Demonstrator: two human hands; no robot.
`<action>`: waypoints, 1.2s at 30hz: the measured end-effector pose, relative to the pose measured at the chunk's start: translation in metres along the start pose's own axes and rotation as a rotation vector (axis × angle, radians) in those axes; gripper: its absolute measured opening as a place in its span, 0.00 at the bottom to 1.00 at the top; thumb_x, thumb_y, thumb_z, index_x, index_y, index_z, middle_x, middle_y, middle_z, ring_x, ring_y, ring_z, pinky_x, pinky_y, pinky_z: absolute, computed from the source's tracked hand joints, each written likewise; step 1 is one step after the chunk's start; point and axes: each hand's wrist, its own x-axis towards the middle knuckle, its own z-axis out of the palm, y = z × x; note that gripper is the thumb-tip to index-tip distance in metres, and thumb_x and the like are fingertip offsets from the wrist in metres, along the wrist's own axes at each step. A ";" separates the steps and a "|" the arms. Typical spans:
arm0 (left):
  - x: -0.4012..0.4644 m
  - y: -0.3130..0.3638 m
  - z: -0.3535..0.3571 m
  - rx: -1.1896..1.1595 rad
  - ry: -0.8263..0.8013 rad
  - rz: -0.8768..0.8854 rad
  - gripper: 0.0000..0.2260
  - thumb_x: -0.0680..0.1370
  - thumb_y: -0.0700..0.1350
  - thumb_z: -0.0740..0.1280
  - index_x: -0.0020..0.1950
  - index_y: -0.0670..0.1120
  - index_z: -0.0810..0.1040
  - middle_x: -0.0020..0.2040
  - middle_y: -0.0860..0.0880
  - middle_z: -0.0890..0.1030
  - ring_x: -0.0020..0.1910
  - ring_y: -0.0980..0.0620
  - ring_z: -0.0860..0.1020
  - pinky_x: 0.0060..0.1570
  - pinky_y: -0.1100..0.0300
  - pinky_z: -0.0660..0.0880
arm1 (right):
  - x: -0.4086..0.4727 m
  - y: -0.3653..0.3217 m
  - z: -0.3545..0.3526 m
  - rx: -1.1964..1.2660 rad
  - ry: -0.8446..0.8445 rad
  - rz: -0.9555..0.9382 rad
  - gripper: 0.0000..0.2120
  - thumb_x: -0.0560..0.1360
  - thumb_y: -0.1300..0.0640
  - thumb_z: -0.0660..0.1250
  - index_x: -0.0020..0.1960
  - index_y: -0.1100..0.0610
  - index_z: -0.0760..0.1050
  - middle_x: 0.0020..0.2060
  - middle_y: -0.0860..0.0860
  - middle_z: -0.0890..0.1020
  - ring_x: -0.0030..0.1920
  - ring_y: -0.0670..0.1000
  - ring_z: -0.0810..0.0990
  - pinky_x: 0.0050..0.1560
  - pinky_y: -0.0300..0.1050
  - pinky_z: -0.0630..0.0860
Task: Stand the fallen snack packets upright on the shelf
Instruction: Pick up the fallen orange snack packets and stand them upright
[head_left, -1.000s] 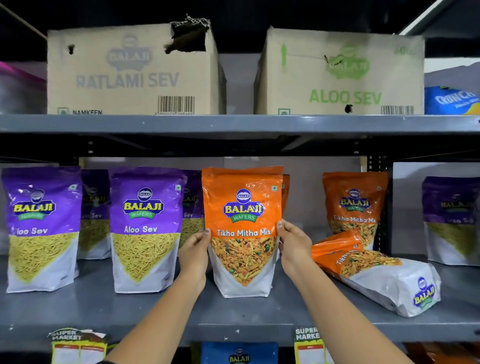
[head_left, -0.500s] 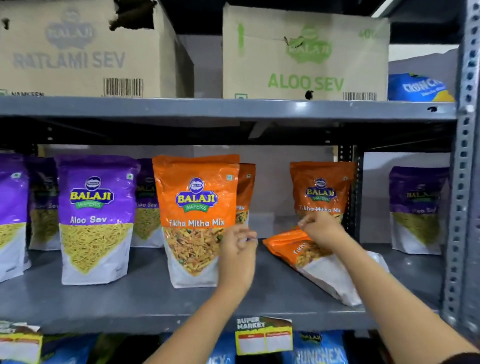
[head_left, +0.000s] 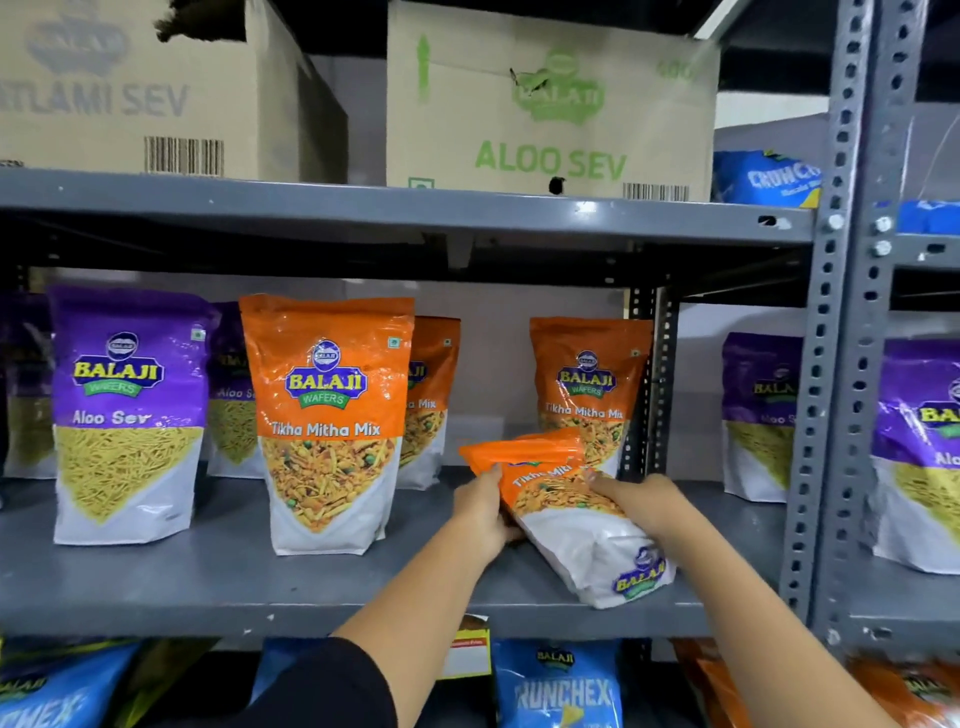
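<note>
A fallen orange Tikha Mitha Mix packet lies tilted on the grey shelf, its orange top raised toward the back and its white base toward the front edge. My left hand grips its left side. My right hand holds its right side, fingers over the front. Left of them an upright orange Tikha Mitha Mix packet stands free. Another orange packet stands behind the fallen one, partly hidden by it.
Purple Aloo Sev packets stand at the left, more purple ones at the right beyond a perforated grey upright. Cardboard boxes sit on the shelf above. Blue packets fill the shelf below.
Both hands left the upright orange packet and moved right to the fallen one. My left hand now grips its left side, and its top has lifted off the shelf.
</note>
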 end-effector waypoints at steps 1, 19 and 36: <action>-0.001 0.003 0.002 -0.014 0.021 0.025 0.14 0.80 0.47 0.66 0.62 0.41 0.77 0.56 0.38 0.83 0.53 0.37 0.82 0.54 0.35 0.77 | -0.004 0.001 0.000 0.087 -0.005 -0.018 0.26 0.63 0.39 0.77 0.43 0.60 0.76 0.35 0.53 0.81 0.37 0.52 0.81 0.44 0.44 0.78; -0.025 0.097 0.017 0.009 -0.029 0.561 0.10 0.76 0.52 0.70 0.55 0.49 0.82 0.54 0.42 0.86 0.53 0.40 0.85 0.54 0.41 0.81 | -0.005 -0.022 0.019 0.574 -0.436 -0.287 0.26 0.55 0.58 0.82 0.52 0.60 0.82 0.47 0.55 0.89 0.42 0.51 0.89 0.38 0.39 0.82; -0.008 0.008 -0.059 0.765 -0.274 0.310 0.44 0.52 0.45 0.84 0.67 0.47 0.75 0.63 0.49 0.83 0.62 0.49 0.80 0.65 0.48 0.75 | 0.000 0.038 0.036 0.511 -0.331 -0.291 0.21 0.71 0.61 0.74 0.63 0.61 0.77 0.52 0.56 0.87 0.54 0.57 0.86 0.58 0.53 0.80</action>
